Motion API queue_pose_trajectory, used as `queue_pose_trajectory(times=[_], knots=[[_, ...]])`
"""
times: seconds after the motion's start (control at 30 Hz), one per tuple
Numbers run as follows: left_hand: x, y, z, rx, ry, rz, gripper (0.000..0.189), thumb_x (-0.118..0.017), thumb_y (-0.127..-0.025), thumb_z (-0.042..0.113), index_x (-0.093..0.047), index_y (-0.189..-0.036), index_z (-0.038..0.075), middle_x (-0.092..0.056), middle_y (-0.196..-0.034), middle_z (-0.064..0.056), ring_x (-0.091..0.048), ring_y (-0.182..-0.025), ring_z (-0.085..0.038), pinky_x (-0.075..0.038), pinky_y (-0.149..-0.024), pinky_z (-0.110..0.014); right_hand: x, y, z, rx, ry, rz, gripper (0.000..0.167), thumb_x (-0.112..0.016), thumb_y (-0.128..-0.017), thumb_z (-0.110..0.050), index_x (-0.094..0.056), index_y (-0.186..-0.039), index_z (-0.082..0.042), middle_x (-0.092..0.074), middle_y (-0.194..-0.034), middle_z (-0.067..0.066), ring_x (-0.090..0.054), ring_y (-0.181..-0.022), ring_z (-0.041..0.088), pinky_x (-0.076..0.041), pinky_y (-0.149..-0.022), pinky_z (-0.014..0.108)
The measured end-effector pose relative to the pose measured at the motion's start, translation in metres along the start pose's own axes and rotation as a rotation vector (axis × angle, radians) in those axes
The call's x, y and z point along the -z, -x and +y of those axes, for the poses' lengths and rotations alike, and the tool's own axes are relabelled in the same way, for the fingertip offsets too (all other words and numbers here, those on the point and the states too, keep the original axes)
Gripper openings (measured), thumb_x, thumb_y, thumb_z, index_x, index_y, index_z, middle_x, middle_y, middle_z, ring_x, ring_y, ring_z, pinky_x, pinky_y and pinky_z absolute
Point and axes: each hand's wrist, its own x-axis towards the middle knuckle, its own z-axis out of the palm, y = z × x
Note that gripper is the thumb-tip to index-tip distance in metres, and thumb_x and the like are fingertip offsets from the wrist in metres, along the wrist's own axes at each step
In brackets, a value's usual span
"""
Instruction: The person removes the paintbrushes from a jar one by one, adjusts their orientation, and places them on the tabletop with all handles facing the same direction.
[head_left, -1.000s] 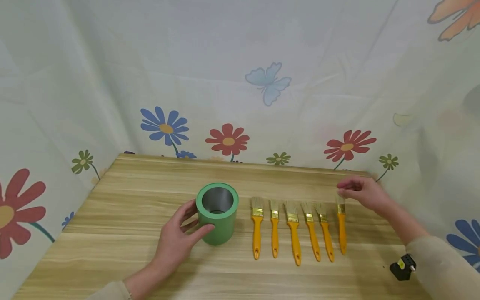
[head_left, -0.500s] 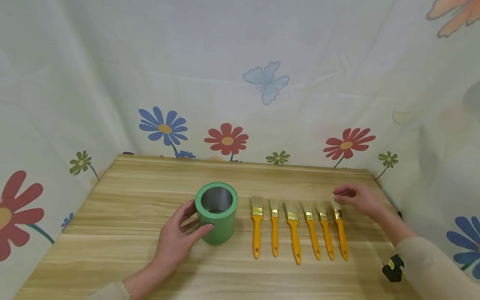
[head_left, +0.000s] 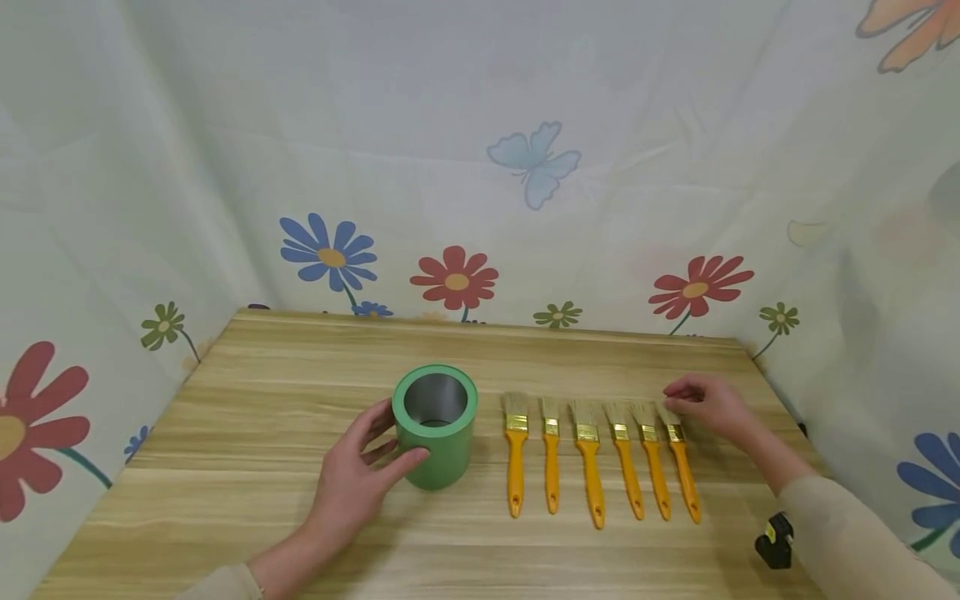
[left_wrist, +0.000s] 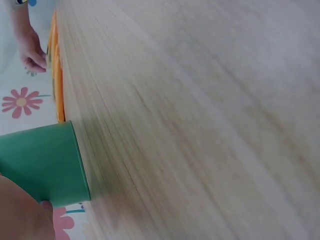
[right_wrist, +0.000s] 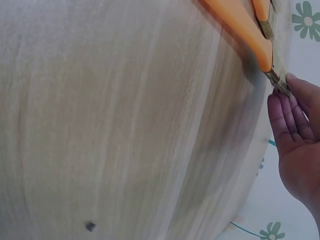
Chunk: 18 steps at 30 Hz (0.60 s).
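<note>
My left hand [head_left: 351, 482] holds a green can [head_left: 442, 461] upright on the wooden table, fingers round its left side and thumb across the front. Its open top shows a grey metallic inside. To the right of the can, several paintbrushes with orange handles lie in a row, bristles towards the back; the leftmost brush [head_left: 515, 475] is nearest the can. At the far right end, my right hand [head_left: 712, 407] pinches the bristle tips of the last paintbrush [head_left: 686, 482]. In the right wrist view, thumb and fingers meet at that brush's bristles [right_wrist: 281, 86].
The wood-grain table [head_left: 315, 350] ends at a white curtain [head_left: 360, 108] printed with flowers and a butterfly, which also hangs along both sides. A small black device [head_left: 775, 542] sits at the right sleeve.
The rightmost paintbrush has swung: its bristles shifted left and its handle end right, now slanting like its neighbours. My right hand moved slightly left and nearer. The left hand and can stayed put.
</note>
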Motion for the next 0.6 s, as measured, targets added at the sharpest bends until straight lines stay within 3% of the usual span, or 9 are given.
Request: queue_pose_trajectory(times=[0.6], knots=[[0.0026,-0.0022,-0.0001,-0.004,-0.017,-0.014,0.078,-0.095,-0.083,0.029,-0.057,-0.151,0.021,-0.063,-0.148,-0.001,-0.061,-0.137,-0.023,-0.061,-0.105,-0.033,0.0062,0.0086,-0.0037,-0.076,0.046,0.032,0.028,-0.075,-0.102,-0.014,-0.071,-0.122,0.005,-0.075,-0.11,0.018,-0.07,-0.098,0.033,-0.065,-0.088,0.053]])
